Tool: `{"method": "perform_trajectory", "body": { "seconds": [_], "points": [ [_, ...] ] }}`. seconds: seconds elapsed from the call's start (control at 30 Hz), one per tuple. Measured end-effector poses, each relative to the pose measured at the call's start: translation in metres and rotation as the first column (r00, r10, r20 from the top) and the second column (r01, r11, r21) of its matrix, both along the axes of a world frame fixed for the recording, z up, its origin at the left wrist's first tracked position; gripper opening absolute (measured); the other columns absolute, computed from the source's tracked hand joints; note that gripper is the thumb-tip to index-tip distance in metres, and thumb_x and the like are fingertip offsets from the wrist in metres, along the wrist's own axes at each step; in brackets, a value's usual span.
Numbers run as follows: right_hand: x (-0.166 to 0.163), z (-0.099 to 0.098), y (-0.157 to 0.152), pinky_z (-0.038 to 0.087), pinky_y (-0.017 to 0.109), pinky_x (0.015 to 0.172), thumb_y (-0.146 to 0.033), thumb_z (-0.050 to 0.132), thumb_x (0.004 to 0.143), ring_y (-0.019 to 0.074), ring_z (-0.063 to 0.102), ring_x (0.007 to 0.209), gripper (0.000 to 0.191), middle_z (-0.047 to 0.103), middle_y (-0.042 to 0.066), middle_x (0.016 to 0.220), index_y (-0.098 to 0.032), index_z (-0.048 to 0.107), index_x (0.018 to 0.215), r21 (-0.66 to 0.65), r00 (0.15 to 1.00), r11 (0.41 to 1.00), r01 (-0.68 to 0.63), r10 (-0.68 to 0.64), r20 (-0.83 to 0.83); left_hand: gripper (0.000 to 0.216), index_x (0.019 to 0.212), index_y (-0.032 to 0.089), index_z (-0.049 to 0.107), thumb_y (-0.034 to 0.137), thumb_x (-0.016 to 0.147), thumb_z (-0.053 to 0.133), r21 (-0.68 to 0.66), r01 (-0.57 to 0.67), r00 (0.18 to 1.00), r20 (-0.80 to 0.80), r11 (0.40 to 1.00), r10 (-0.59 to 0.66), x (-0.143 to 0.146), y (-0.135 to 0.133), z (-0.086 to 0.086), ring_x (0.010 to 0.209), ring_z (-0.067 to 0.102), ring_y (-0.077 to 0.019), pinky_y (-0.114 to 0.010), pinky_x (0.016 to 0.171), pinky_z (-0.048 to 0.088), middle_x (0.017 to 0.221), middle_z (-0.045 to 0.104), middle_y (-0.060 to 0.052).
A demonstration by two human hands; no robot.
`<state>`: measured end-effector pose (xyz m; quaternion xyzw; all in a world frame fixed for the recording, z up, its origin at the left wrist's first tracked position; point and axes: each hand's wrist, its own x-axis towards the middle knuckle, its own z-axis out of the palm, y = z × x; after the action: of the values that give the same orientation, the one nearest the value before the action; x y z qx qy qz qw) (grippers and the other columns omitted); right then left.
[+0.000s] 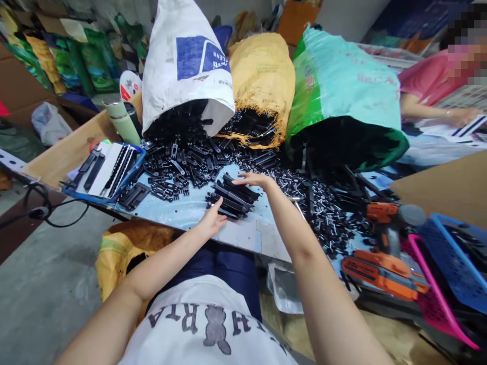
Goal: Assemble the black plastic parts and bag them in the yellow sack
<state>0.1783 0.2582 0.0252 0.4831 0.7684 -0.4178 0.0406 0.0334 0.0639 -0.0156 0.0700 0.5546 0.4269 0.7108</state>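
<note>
A small stack of long black plastic strips (232,198) lies on the light blue tabletop in front of me. At its near left end is my left hand (213,219), thumb raised and fingers apart, touching or very close to the strips. My right hand (254,180) reaches over the far side of the stack with its fingers stretched out. Neither hand is closed around a strip. Small black plastic parts (178,167) are heaped just beyond, and loose screws (327,223) spread to the right. A metal-headed tool (294,199) lies partly hidden behind my right forearm.
A white sack (186,56), a yellow sack (262,71) and a green sack (346,86) spill parts. On the left are a blue basket (102,170) and green flask (124,121). A cordless drill (388,253) and pink basket (437,294) are at right. Another person (426,83) works beyond.
</note>
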Motion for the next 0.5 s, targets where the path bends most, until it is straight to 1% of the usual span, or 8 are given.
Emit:
{"method": "perform_trajectory", "body": {
  "seconds": [0.07, 0.17, 0.2, 0.27, 0.33, 0.37, 0.43, 0.5],
  "points": [
    [-0.01, -0.009, -0.009, 0.041, 0.035, 0.098, -0.063, 0.068, 0.063, 0.0284, 0.052, 0.116, 0.079, 0.053, 0.015, 0.131, -0.014, 0.057, 0.124, -0.085, 0.999, 0.996, 0.033, -0.032, 0.015, 0.064, 0.123, 0.019, 0.05, 0.059, 0.075, 0.059, -0.014, -0.151, 0.985, 0.079, 0.988, 0.152, 0.008, 0.012, 0.006, 0.107, 0.06, -0.0244, -0.037, 0.089, 0.049, 0.123, 0.058, -0.015],
    [-0.011, -0.02, -0.029, 0.039, 0.038, 0.102, -0.06, 0.075, 0.054, 0.0308, 0.051, 0.117, 0.079, 0.056, 0.013, 0.127, -0.014, 0.061, 0.116, -0.106, 0.997, 0.992, 0.069, -0.071, -0.015, 0.054, 0.108, 0.015, 0.061, 0.046, 0.066, 0.074, 0.024, -0.278, 0.953, 0.134, 0.96, 0.273, 0.021, 0.014, 0.011, 0.094, 0.065, -0.024, -0.036, 0.081, 0.052, 0.107, 0.066, -0.013],
    [-0.009, -0.022, -0.037, 0.042, 0.039, 0.099, -0.059, 0.076, 0.053, 0.0305, 0.054, 0.113, 0.076, 0.059, 0.013, 0.122, -0.015, 0.062, 0.113, -0.142, 0.995, 0.987, 0.078, -0.085, -0.048, 0.052, 0.103, 0.014, 0.063, 0.043, 0.063, 0.076, 0.049, -0.319, 0.942, 0.129, 0.947, 0.31, 0.025, 0.01, 0.011, 0.09, 0.066, -0.0237, -0.034, 0.078, 0.053, 0.101, 0.068, -0.013],
    [-0.001, -0.025, -0.057, 0.049, 0.04, 0.089, -0.06, 0.074, 0.056, 0.0288, 0.061, 0.1, 0.069, 0.066, 0.011, 0.109, -0.016, 0.062, 0.107, -0.293, 0.985, 0.954, 0.068, -0.111, -0.133, 0.049, 0.099, 0.013, 0.065, 0.042, 0.061, 0.077, 0.117, -0.397, 0.917, 0.101, 0.91, 0.387, 0.03, 0.0, 0.007, 0.085, 0.067, -0.0228, -0.032, 0.074, 0.054, 0.095, 0.069, -0.012],
    [0.003, -0.024, -0.081, 0.052, 0.04, 0.081, -0.063, 0.07, 0.059, 0.0274, 0.064, 0.091, 0.067, 0.069, 0.009, 0.1, -0.017, 0.061, 0.106, -0.433, 0.961, 0.901, 0.036, -0.149, -0.232, 0.049, 0.102, 0.015, 0.064, 0.041, 0.062, 0.076, 0.221, -0.468, 0.883, 0.078, 0.856, 0.463, 0.029, -0.014, 0.003, 0.087, 0.066, -0.0211, -0.029, 0.076, 0.053, 0.095, 0.07, -0.009],
    [0.002, -0.023, -0.094, 0.052, 0.04, 0.081, -0.064, 0.069, 0.059, 0.0274, 0.063, 0.092, 0.068, 0.068, 0.009, 0.101, -0.017, 0.059, 0.108, -0.452, 0.943, 0.892, 0.024, -0.17, -0.286, 0.05, 0.105, 0.016, 0.063, 0.04, 0.063, 0.076, 0.28, -0.497, 0.864, 0.072, 0.821, 0.498, 0.025, -0.022, 0.001, 0.089, 0.066, -0.0202, -0.028, 0.079, 0.052, 0.097, 0.07, -0.008],
    [-0.01, -0.017, -0.122, 0.05, 0.04, 0.088, -0.062, 0.069, 0.06, 0.0277, 0.06, 0.102, 0.073, 0.064, 0.009, 0.111, -0.018, 0.054, 0.116, -0.366, 0.9, 0.93, 0.018, -0.175, -0.4, 0.053, 0.109, 0.02, 0.061, 0.038, 0.063, 0.076, 0.379, -0.535, 0.831, 0.073, 0.755, 0.552, 0.011, -0.044, -0.002, 0.095, 0.065, -0.0197, -0.028, 0.085, 0.05, 0.1, 0.07, -0.005],
    [-0.037, -0.012, -0.153, 0.043, 0.04, 0.099, -0.056, 0.072, 0.062, 0.0268, 0.052, 0.115, 0.08, 0.056, 0.008, 0.125, -0.019, 0.045, 0.128, -0.208, 0.869, 0.978, -0.008, -0.096, -0.486, 0.052, 0.109, 0.019, 0.061, 0.04, 0.064, 0.074, 0.395, -0.584, 0.791, 0.082, 0.709, 0.606, -0.013, -0.076, -0.003, 0.098, 0.064, -0.0214, -0.031, 0.088, 0.049, 0.099, 0.07, -0.004]
  ]
}}
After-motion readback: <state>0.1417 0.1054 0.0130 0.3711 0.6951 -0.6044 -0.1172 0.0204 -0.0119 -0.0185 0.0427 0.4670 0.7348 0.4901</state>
